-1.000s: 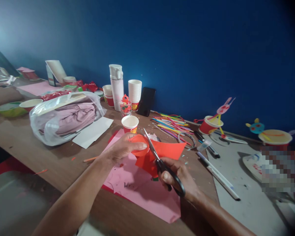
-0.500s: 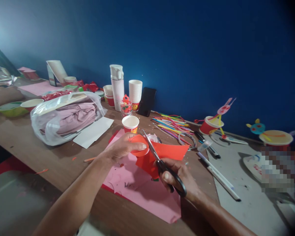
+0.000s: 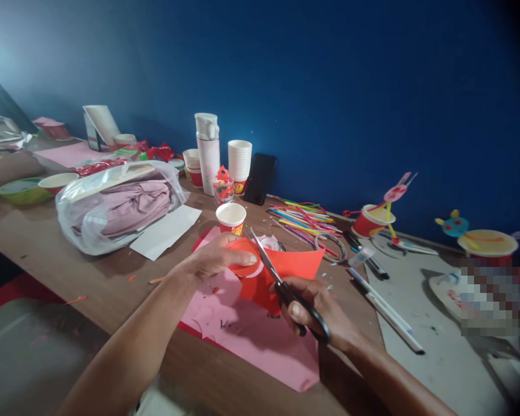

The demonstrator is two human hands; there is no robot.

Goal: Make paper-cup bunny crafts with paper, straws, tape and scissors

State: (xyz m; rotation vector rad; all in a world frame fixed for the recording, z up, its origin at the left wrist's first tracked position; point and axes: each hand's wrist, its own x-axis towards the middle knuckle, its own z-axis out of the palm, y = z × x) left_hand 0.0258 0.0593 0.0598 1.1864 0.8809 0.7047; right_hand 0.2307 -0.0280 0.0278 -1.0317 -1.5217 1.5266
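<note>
My left hand (image 3: 219,254) pinches a rounded part of the orange-red paper (image 3: 301,266), thumb on top, with a pale pink edge showing beneath it. In my right hand (image 3: 314,306) are black-handled scissors (image 3: 272,263), their blades pointing away and to the left across the paper beside my left thumb. The paper's larger piece spreads out behind and under the blades. Below both hands lies pink paper (image 3: 260,346) with small dark marks and scraps on it. Just beyond my left hand stands a red and white paper cup (image 3: 231,216).
A plastic bag with mauve cloth (image 3: 134,202) sits left, near white paper (image 3: 167,234). Behind are a white bottle (image 3: 208,156), stacked cups (image 3: 240,164) and a phone (image 3: 260,179). Coloured pipe cleaners (image 3: 303,219) and markers (image 3: 385,312) lie right. Another person's hand (image 3: 15,167) is far left.
The orange-red paper has shifted a little, its right corner moving left and more of the pink edge showing under my left thumb. Both hands keep nearly the same place.
</note>
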